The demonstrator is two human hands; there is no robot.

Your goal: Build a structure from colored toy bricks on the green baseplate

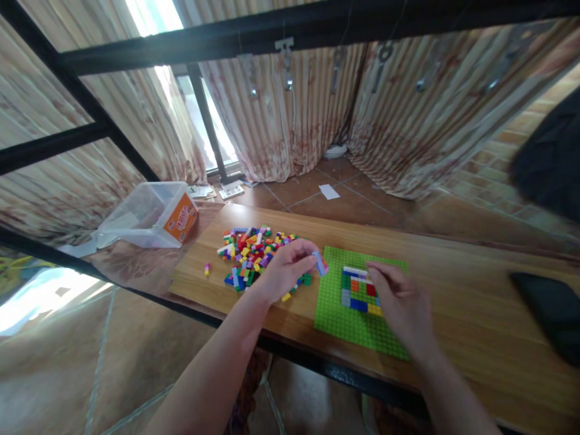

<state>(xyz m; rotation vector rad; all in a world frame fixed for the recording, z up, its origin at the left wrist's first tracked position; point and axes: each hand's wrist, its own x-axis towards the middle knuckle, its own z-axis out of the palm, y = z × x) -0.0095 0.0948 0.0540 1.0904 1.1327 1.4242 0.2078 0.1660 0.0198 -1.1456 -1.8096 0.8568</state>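
Observation:
My left hand [290, 269] is between the brick pile and the baseplate, thumb and fingers pinched on a light blue toy brick [320, 264]. A bit of red or pink shows beside that brick; whether it is a separate piece I cannot tell. On the table lies a green studded baseplate [333, 314], with blue, white, orange, red, grey and yellow bricks [359, 305] built up on it. Over the right side of this build is my right hand [401, 299], its fingers closed at the far edge. Anything between those fingertips is hidden.
A heap of mixed loose bricks [254, 257] covers the left of the wooden table [462, 302], with one small pink-and-yellow piece [207, 269] apart. A dark phone-like slab [546, 314] lies at the right. Beyond the left end stands a clear plastic bin [145, 208].

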